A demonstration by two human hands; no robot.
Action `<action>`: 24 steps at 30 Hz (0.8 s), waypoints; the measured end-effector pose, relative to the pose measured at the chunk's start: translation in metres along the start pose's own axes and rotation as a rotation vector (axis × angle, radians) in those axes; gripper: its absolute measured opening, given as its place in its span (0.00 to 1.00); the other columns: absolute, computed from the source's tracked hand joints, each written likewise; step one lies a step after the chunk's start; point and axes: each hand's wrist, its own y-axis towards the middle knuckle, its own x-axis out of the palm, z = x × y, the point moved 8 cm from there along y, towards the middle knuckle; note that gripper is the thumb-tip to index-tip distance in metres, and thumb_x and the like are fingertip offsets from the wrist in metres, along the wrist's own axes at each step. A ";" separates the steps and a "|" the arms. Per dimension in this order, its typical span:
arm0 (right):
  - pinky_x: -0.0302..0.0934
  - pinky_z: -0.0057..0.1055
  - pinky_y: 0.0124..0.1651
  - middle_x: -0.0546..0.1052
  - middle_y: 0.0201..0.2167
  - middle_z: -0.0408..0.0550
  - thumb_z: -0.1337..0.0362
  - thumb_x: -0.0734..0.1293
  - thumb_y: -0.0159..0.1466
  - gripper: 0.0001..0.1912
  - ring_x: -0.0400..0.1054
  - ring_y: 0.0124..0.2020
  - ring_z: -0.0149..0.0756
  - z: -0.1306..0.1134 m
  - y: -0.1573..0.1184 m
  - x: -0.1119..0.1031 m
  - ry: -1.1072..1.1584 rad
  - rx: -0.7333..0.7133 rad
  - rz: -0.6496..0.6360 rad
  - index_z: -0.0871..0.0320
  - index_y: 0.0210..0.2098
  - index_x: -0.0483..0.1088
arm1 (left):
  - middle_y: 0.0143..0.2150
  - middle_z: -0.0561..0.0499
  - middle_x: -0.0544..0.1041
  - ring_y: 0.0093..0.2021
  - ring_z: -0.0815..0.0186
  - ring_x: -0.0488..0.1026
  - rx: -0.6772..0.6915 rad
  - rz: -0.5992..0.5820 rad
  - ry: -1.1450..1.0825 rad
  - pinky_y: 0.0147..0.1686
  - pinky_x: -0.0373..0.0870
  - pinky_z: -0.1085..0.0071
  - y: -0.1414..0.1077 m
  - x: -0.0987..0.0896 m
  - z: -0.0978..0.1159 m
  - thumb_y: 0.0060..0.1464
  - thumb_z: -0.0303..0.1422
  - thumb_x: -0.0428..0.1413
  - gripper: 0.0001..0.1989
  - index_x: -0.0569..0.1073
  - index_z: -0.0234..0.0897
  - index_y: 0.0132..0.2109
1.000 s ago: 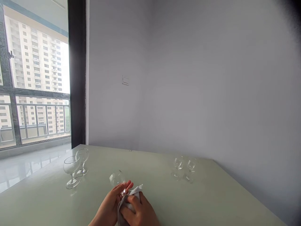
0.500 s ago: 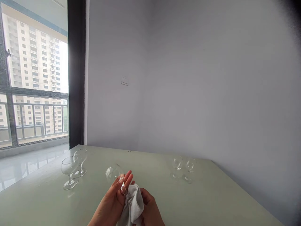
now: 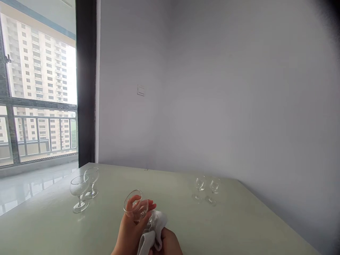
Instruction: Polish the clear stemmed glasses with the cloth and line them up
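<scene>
A clear stemmed glass [image 3: 132, 202] is tilted above the near part of the table, its rim toward the upper left. My left hand [image 3: 130, 228] is closed around its bowl, the fingers showing through the glass. My right hand [image 3: 170, 242] grips a white cloth [image 3: 159, 221] that is bunched about the stem and foot end of the glass. The cloth covers most of that end, and its lower part hangs between my hands. Some fingers of my right hand are hidden behind the fabric.
Two stemmed glasses stand upright at the table's left: a nearer glass [image 3: 79, 191] and a farther glass [image 3: 91, 182]. Two smaller glasses, one [image 3: 199, 186] beside another [image 3: 214, 189], stand at right. The pale green table [image 3: 239, 219] meets a grey wall [image 3: 212, 88].
The held glass has turned so its rim now faces up and toward me. My left fingers have shifted round the bowl. The cloth has moved slightly right and folded differently.
</scene>
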 end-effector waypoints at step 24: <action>0.57 0.23 0.31 0.76 0.25 0.42 0.72 0.62 0.52 0.08 0.69 0.27 0.33 -0.104 -0.026 -0.006 -1.172 -0.502 0.237 0.57 0.25 0.73 | 0.55 0.51 0.70 0.58 0.57 0.62 0.083 -0.157 0.570 0.53 0.61 0.58 -0.009 0.012 -0.038 0.49 0.44 0.51 0.26 0.56 0.49 0.55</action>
